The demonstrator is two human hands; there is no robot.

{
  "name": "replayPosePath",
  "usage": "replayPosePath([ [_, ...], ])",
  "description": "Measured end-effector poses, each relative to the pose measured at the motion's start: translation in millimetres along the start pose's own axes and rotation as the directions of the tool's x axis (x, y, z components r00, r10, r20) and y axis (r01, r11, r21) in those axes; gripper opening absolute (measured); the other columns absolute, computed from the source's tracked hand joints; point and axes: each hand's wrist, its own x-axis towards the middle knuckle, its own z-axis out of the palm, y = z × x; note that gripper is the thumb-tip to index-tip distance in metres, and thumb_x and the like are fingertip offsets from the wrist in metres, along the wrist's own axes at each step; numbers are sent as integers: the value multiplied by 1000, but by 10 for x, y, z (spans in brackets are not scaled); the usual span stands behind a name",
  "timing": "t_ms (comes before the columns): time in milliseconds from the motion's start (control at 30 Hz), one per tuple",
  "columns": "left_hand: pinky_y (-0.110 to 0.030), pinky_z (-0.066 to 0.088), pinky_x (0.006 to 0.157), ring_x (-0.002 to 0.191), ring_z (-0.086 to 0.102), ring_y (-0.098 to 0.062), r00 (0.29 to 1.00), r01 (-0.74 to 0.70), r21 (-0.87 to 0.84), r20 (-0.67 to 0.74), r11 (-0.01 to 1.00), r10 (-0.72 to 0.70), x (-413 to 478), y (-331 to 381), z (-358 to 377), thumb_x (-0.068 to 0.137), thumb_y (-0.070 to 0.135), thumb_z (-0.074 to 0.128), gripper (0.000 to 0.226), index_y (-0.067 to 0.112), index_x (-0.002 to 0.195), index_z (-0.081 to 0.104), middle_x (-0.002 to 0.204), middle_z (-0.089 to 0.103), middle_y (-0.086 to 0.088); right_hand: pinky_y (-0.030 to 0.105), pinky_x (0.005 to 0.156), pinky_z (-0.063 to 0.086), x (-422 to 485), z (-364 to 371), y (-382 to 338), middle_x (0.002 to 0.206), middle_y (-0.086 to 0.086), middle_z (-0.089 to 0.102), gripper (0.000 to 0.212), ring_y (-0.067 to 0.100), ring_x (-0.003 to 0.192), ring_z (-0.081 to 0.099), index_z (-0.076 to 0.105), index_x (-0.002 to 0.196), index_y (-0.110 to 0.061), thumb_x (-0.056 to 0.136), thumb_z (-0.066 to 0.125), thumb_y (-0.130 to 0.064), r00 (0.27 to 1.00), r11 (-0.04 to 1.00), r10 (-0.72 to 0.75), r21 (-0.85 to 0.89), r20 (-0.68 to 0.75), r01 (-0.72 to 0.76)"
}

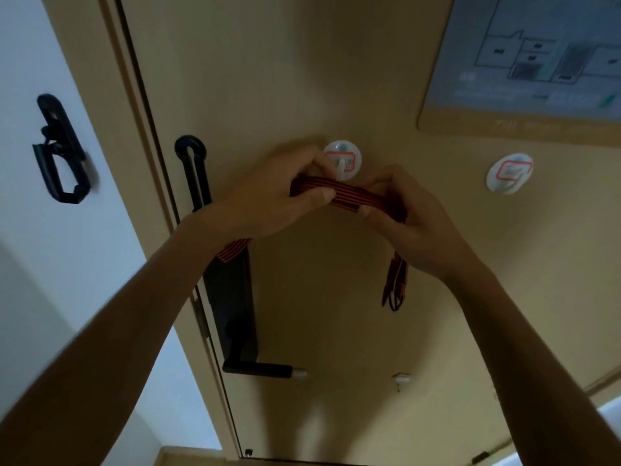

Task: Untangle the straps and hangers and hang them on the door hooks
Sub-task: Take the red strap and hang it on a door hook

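Strap (339, 193), red-and-black striped, is held stretched just below the left door hook (342, 160), pinched by the left hand (272, 196) and the right hand (403, 210). Hanging appears under way; next, it must be lifted over the hook's prong.

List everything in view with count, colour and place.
Strap: one, red and black striped, held before the left round hook, ends hanging.
Round hooks: two, white, side by side on the door.
Small hooks: two, white, lower on the door.
Door handle: one, black, low at the door's left edge.
Latch: one, black, above the handle.
Wall bracket: one, black, far left.
Floor plan sign: one, blue-grey, upper right.
Left hand: one, gripping the strap.
Right hand: one, pinching the strap.
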Motion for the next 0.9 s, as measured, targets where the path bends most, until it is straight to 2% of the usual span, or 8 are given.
replayPosePath([
  [67, -17, 44, 66, 82, 60, -8, 996, -53, 69, -70, 996, 58, 74, 20, -73, 90, 21, 59, 17, 15, 107, 57, 91, 65, 4, 20, 61, 43, 115, -73, -50, 81, -3, 64, 22, 8, 66, 55, 53, 105, -27, 85, 62, -23, 997, 997, -31, -75, -64, 26],
  [167, -7, 38, 64, 73, 52, 7, 974, -131, 202, -156, 971, 164, 208, 9, -121, 90, 21, 59, 18, 13, 106, 57, 83, 56, 12, 7, 62, 39, 284, -100, -84, 85, -8, 60, 21, -1, 70, 54, 57, 105, -16, 86, 64, -15, 978, 976, -112, -203, -176, 75],
  [267, -3, 33, 68, 74, 44, 2, 948, -136, 304, -236, 943, 213, 340, -59, -126, 90, 20, 57, 16, 13, 104, 57, 91, 55, 5, 5, 65, 38, 438, -57, -70, 89, -4, 56, 20, -4, 70, 49, 59, 103, -4, 86, 64, -13, 949, 948, -170, -306, -266, 84],
  [433, -14, 31, 64, 78, 41, -6, 915, -121, 414, -305, 902, 263, 348, -170, -23, 91, 16, 53, 15, 7, 104, 55, 92, 50, -5, 25, 64, 41, 530, 29, 25, 97, 10, 58, 20, 16, 79, 51, 59, 101, -4, 85, 61, -16, 935, 887, -247, -447, -255, 112],
  [567, -15, 26, 64, 77, 36, -5, 910, -8, 438, -369, 899, 187, 204, -284, 190, 92, 17, 53, 23, 4, 111, 54, 95, 53, -14, 30, 58, 43, 397, 167, 153, 102, 10, 57, 23, 22, 77, 55, 59, 107, -8, 88, 60, -21, 941, 837, -261, -537, -216, 109],
  [667, -19, 25, 59, 66, 38, -9, 905, 99, 332, -421, 938, 54, 58, -324, 377, 94, 23, 50, 23, 3, 106, 54, 86, 54, -7, 29, 63, 43, 258, 327, 229, 105, 6, 58, 26, 15, 83, 54, 58, 116, -13, 92, 54, -23, 943, 897, -192, -439, -273, 56],
  [800, -22, 40, 55, 59, 49, -11, 898, 185, 17, -410, 983, -162, -24, -227, 612, 96, 28, 48, 17, 13, 90, 49, 68, 52, 4, 23, 73, 45, 131, 601, 215, 108, 4, 61, 27, 11, 90, 57, 53, 121, -12, 95, 49, -20, 924, 986, -26, -161, -382, -39],
  [900, -20, 42, 52, 60, 52, -7, 893, 219, -94, -381, 971, -239, -11, -154, 685, 96, 29, 46, 18, 14, 87, 49, 64, 52, 6, 35, 75, 51, 112, 743, 169, 109, 4, 64, 27, 18, 93, 61, 49, 122, -13, 98, 45, -24, 908, 985, 142, -38, -395, -171],
])
